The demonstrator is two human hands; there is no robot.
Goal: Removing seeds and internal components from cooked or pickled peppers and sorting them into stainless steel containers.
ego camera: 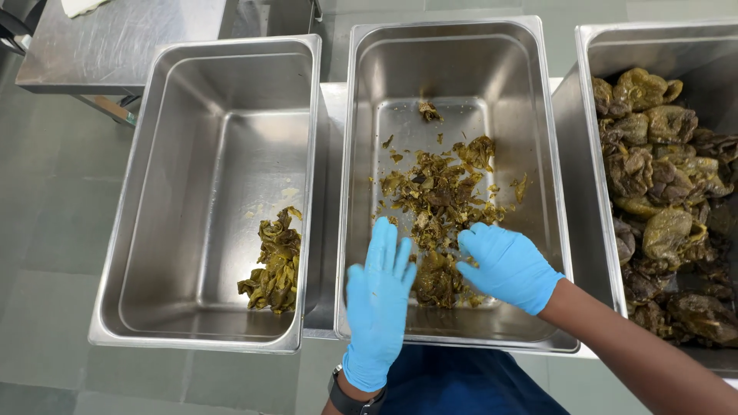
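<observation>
With both gloved hands over the middle steel pan (361, 230), my left hand (378, 303) flat with fingers spread and my right hand (507, 265) loosely curled, I sift the leafy scraps (438, 196) gently, lifting small clumps.

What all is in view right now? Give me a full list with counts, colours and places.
steel pans: three, silver, side by side.
leaf pile: one, olive, left pan's near right corner.
leaf scraps: many, olive-brown, middle pan floor.
wilted lumps: many, olive-brown, filling right pan.
steel table: one, grey, top left.
white cloth: one, on that table.
wristwatch: one, black, left wrist.
left hand: blue glove, open, over middle pan.
right hand: blue glove, on the scraps.
</observation>
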